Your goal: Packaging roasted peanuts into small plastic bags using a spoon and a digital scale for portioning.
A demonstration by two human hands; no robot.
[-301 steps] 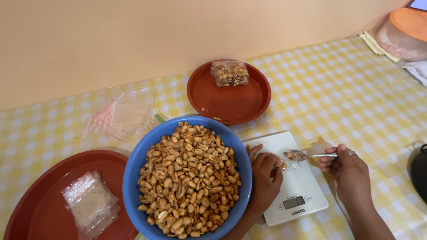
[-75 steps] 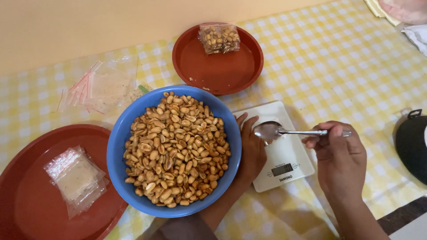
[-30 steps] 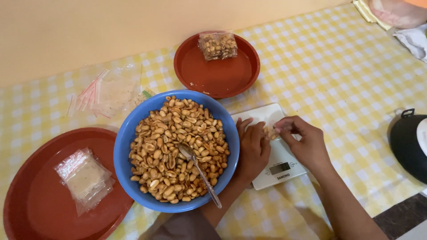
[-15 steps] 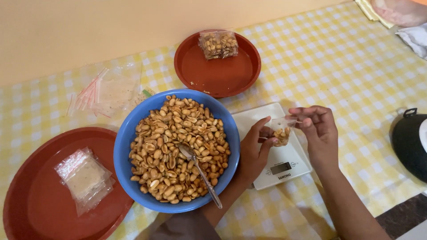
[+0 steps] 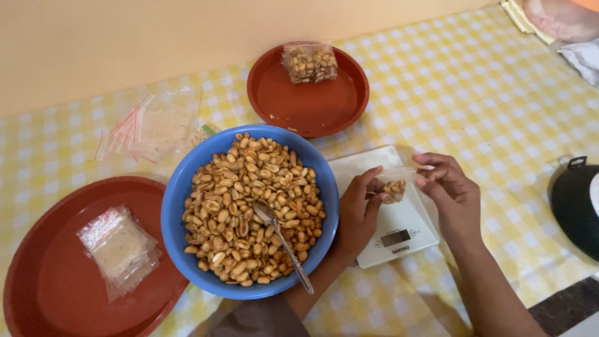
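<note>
Nearest me, at the table's (image 5: 499, 93) front edge, I see my two forearms come up from the bottom of the view; my elbows are cut off. My left hand (image 5: 357, 212) and right hand (image 5: 450, 195) meet over the one white kitchen scale (image 5: 399, 228), near the front edge right of centre. Each hand is mostly closed, fingertips pinching one side of a single small clear bag (image 5: 392, 187) with a few peanuts in it. The bag hangs just above the scale's plate; I cannot tell whether it touches. The bag's mouth is hard to make out, and my left hand hides the scale's left edge.

Just left of the scale stands one blue bowl (image 5: 178, 206), heaped with roasted peanuts (image 5: 249, 206). One metal spoon (image 5: 284, 243) lies in them, its bowl half buried and its handle resting over the near rim.

I count two red-brown trays. The one at the front left corner (image 5: 50, 287) is cut off by the frame and carries a small stack of empty clear bags (image 5: 120, 249); I cannot count them. A black round object (image 5: 574, 206) at the right edge is only partly in view.

Further back, a loose pile of clear bags with red strips (image 5: 150, 128) lies on the checked cloth. The second tray (image 5: 306, 106) sits behind the bowl with one filled peanut packet (image 5: 309, 62) at its far rim. Folded cloths (image 5: 561, 25) are cropped at the far right corner.
</note>
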